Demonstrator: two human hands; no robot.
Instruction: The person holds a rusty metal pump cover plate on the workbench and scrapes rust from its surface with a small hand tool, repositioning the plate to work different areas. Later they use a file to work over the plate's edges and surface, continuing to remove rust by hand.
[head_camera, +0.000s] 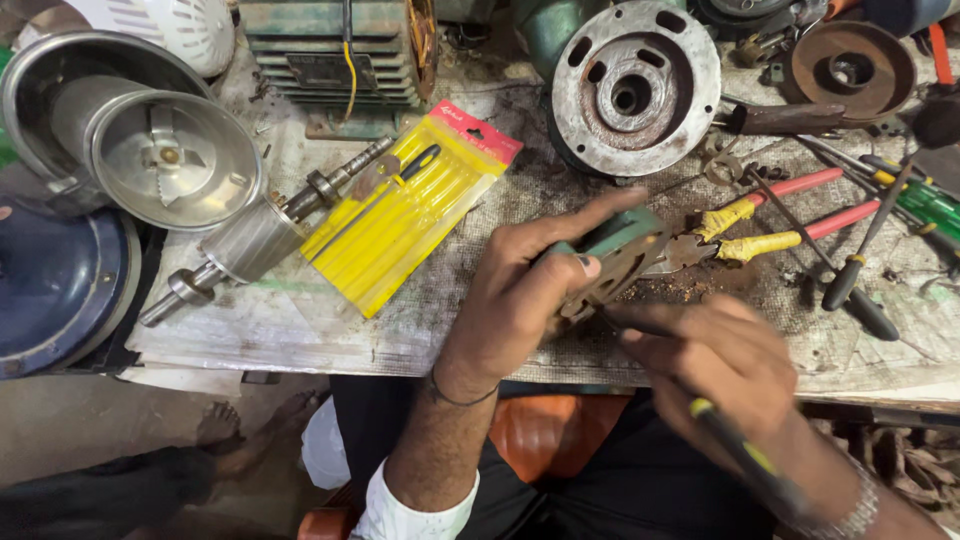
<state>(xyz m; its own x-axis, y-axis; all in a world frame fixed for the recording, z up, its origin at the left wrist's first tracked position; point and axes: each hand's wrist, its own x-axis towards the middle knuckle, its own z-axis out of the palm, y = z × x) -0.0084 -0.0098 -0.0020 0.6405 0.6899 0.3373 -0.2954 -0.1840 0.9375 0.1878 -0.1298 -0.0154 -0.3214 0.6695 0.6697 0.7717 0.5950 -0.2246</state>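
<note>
My left hand (530, 290) grips a small green and grey metal part (615, 255), holding it tilted just above the workbench. My right hand (715, 365) holds a black screwdriver with a yellow band (745, 455); its shaft points up-left and the tip touches the underside of the metal part. The right hand is blurred. Rusty crumbs lie on the bench (400, 330) under the part.
A yellow packet of small tools (400, 215) and a motor rotor with its shaft (260, 235) lie to the left. Red and yellow pliers (775, 215), screwdrivers (860, 255), a round metal motor end cover (632, 85) and a steel jar with blades (170, 160) crowd the bench.
</note>
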